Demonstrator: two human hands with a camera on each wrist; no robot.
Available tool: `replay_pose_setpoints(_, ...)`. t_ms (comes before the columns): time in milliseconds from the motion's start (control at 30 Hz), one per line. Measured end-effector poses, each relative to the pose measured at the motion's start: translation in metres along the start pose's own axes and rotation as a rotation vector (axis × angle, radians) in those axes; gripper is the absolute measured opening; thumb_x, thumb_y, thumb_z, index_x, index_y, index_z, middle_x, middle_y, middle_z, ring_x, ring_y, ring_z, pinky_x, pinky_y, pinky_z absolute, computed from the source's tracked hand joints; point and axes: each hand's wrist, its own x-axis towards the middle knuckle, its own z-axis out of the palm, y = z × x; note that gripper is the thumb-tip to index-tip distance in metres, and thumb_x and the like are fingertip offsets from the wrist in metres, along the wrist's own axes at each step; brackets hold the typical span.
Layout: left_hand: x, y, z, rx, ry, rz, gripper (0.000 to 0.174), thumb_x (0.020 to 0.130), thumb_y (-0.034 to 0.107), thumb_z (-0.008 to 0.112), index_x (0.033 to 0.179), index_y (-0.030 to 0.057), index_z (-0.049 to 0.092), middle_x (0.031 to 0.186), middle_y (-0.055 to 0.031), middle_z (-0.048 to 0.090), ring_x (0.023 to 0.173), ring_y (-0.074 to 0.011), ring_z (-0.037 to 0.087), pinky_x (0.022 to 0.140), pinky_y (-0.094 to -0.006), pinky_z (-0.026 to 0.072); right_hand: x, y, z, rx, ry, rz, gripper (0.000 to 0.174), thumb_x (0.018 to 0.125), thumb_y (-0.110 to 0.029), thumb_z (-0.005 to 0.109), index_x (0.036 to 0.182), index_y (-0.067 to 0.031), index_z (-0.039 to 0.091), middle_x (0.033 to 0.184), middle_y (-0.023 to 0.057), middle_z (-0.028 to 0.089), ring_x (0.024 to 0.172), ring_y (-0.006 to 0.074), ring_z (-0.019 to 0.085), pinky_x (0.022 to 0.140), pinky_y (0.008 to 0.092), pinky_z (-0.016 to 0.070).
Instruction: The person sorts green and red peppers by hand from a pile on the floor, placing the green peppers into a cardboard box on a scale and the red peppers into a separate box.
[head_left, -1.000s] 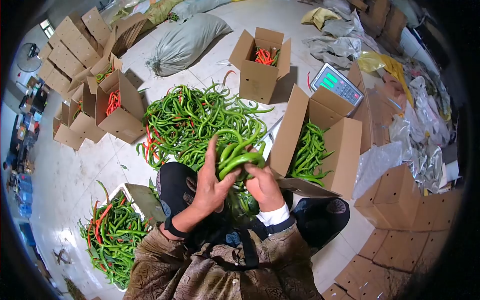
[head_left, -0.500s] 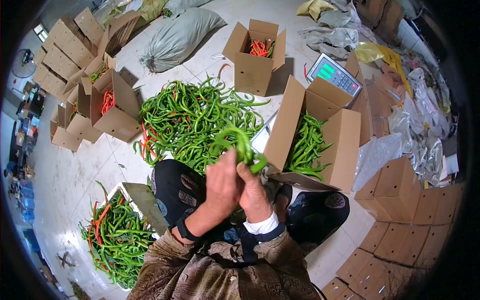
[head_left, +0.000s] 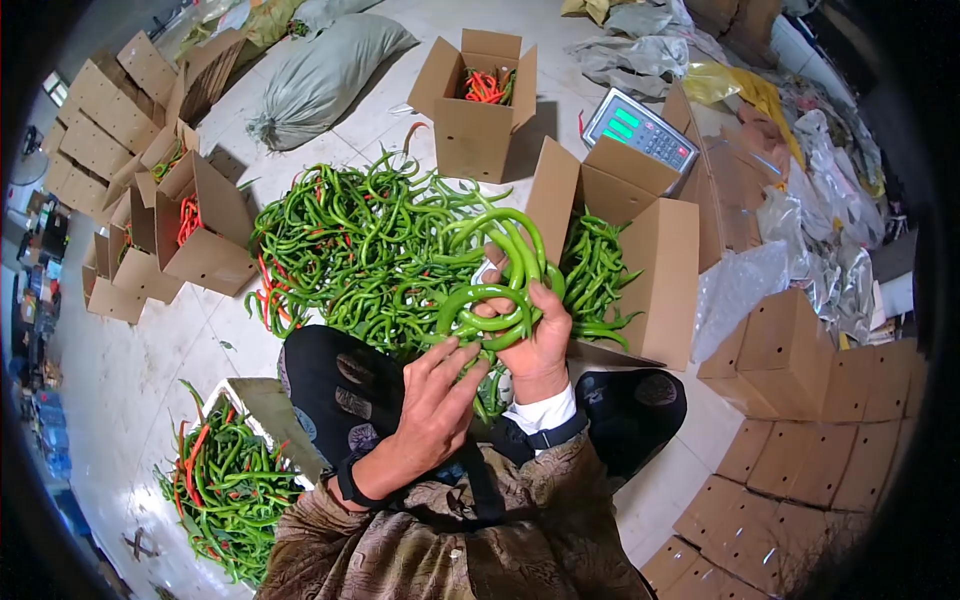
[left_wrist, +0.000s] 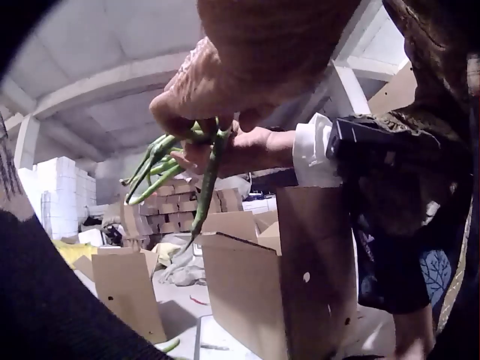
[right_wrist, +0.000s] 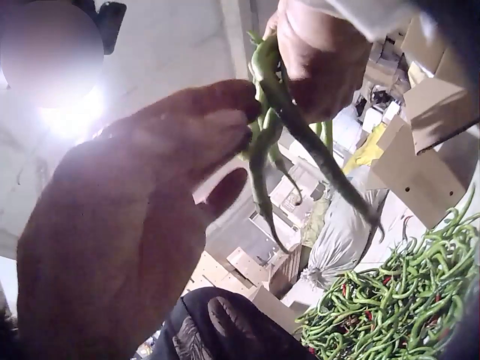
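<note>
In the head view my right hand (head_left: 541, 345) grips a bunch of long, curved green chili peppers (head_left: 486, 292), its thumb lying over them. My left hand (head_left: 436, 400) is beside the bunch, fingers nearly straight, fingertips at its lower end. From the right wrist view, the left hand (right_wrist: 142, 180) shows its thumb apart from the fingers, and several chili tips hang down. A large heap of green chilies (head_left: 350, 240), mixed with some red ones, lies on the floor beyond the hands. Close on the right stands an open cardboard box (head_left: 665, 290) with green chilies inside.
A digital scale display (head_left: 640, 130) stands behind that box. Another box (head_left: 470, 140) holds red chilies, and more boxes (head_left: 215, 225) line the left. A white crate (head_left: 262, 410) overflows with chilies near the left knee. A stuffed sack (head_left: 330, 85) lies at the back.
The hands were together around the bunch; now the left hand has drawn away to the left with its fingers extended. The right hand keeps the chilies, now fanned out and turned upward.
</note>
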Motion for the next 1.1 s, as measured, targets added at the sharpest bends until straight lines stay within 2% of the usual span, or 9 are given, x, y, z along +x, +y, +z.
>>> replay_pose_setpoints(100, 0.001, 0.000, -0.008, -0.274, 0.115, 0.011, 0.034, 0.070, -0.010, 0.059, 0.103, -0.0029, 0.065, 0.108, -0.0187, 0.062, 0.105, -0.0366, 0.059, 0.090, -0.0429, 0.0484, -0.001, -0.007, -0.002, 0.089, -0.038, 0.013, 0.061, 0.086, -0.021, 0.063, 0.140, -0.0033, 0.041, 0.125, 0.0140, 0.054, 0.076, 0.0127, 0.054, 0.072, 0.0322, 0.0453)
replay_pose_setpoints(267, 0.026, -0.014, -0.020, -0.517, 0.241, -0.480, 0.026, 0.085, 0.001, 0.060, 0.110, -0.0037, 0.062, 0.100, -0.0143, 0.062, 0.086, -0.0233, 0.061, 0.076, -0.0317, 0.0488, -0.003, -0.015, 0.005, 0.077, -0.050, -0.013, 0.059, 0.088, -0.023, 0.061, 0.140, -0.0037, 0.041, 0.118, 0.0106, 0.055, 0.073, 0.0089, 0.052, 0.073, 0.0305, 0.0431)
replay_pose_setpoints(467, 0.054, -0.035, -0.016, -0.418, 0.043, -0.327, 0.029, 0.081, 0.006, 0.071, 0.108, -0.0020, 0.064, 0.083, -0.0077, 0.061, 0.070, -0.0146, 0.056, 0.062, -0.0265, 0.0441, -0.006, -0.011, 0.008, -0.022, 0.003, 0.017, 0.059, 0.088, -0.018, 0.058, 0.143, -0.0086, 0.039, 0.128, 0.0158, 0.055, 0.077, 0.0137, 0.052, 0.075, 0.0326, 0.0469)
replay_pose_setpoints(533, 0.053, -0.035, -0.022, -0.462, 0.039, -0.460, 0.025, 0.083, 0.008, 0.070, 0.104, -0.0026, 0.062, 0.083, -0.0016, 0.060, 0.076, -0.0098, 0.056, 0.069, -0.0243, 0.0450, -0.006, -0.015, 0.007, -0.074, 0.048, 0.007, 0.060, 0.087, -0.019, 0.058, 0.143, -0.0080, 0.039, 0.127, 0.0167, 0.055, 0.076, 0.0131, 0.051, 0.074, 0.0316, 0.0461)
replay_pose_setpoints(700, 0.039, -0.043, -0.098, -0.665, 0.297, -0.838, 0.018, 0.085, 0.017, 0.064, 0.098, 0.0057, 0.058, 0.078, 0.0023, 0.054, 0.065, -0.0059, 0.048, 0.057, -0.0206, 0.0375, -0.010, -0.040, 0.008, -0.002, 0.015, 0.054, 0.060, 0.084, -0.024, 0.056, 0.137, -0.0008, 0.043, 0.122, 0.0202, 0.055, 0.072, 0.0106, 0.051, 0.071, 0.0283, 0.0435)
replay_pose_setpoints(967, -0.146, -0.148, -0.229, -0.261, 0.032, -0.970, 0.008, 0.077, 0.002, 0.055, 0.081, 0.0026, 0.048, 0.068, 0.0019, 0.043, 0.063, -0.0098, 0.040, 0.055, -0.0272, 0.0342, -0.014, -0.113, 0.032, -0.216, -0.156, -0.248, 0.057, 0.082, -0.016, 0.062, 0.133, 0.0014, 0.045, 0.130, 0.0211, 0.053, 0.079, 0.0151, 0.054, 0.078, 0.0347, 0.0457)
replay_pose_setpoints(1033, -0.220, -0.177, -0.266, 0.123, -0.386, -0.997, 0.009, 0.076, 0.003, 0.057, 0.081, 0.0032, 0.049, 0.066, 0.0010, 0.045, 0.060, -0.0121, 0.043, 0.050, -0.0302, 0.0341, -0.019, -0.126, 0.044, -0.344, -0.132, -0.327, 0.058, 0.081, -0.012, 0.063, 0.134, 0.0011, 0.044, 0.130, 0.0212, 0.053, 0.081, 0.0157, 0.056, 0.080, 0.0354, 0.0465)
replay_pose_setpoints(1067, -0.309, -0.228, -0.280, -0.459, -0.002, -1.430, 0.013, 0.073, 0.005, 0.059, 0.085, 0.0032, 0.054, 0.064, -0.0020, 0.049, 0.057, -0.0160, 0.048, 0.048, -0.0342, 0.0353, -0.022, -0.129, 0.051, -0.613, -0.057, -0.396, 0.061, 0.081, -0.008, 0.062, 0.138, -0.0007, 0.041, 0.131, 0.0181, 0.051, 0.091, 0.0172, 0.055, 0.082, 0.0337, 0.0458)
replay_pose_setpoints(1100, -0.308, -0.211, -0.271, 0.416, -0.493, -1.110, 0.013, 0.072, 0.009, 0.062, 0.083, 0.0032, 0.057, 0.062, -0.0097, 0.053, 0.054, -0.0232, 0.051, 0.048, -0.0384, 0.0376, -0.024, -0.134, 0.057, -0.883, 0.022, -0.464, 0.064, 0.081, -0.004, 0.060, 0.141, -0.0025, 0.037, 0.132, 0.0151, 0.049, 0.101, 0.0186, 0.055, 0.084, 0.0320, 0.0451)
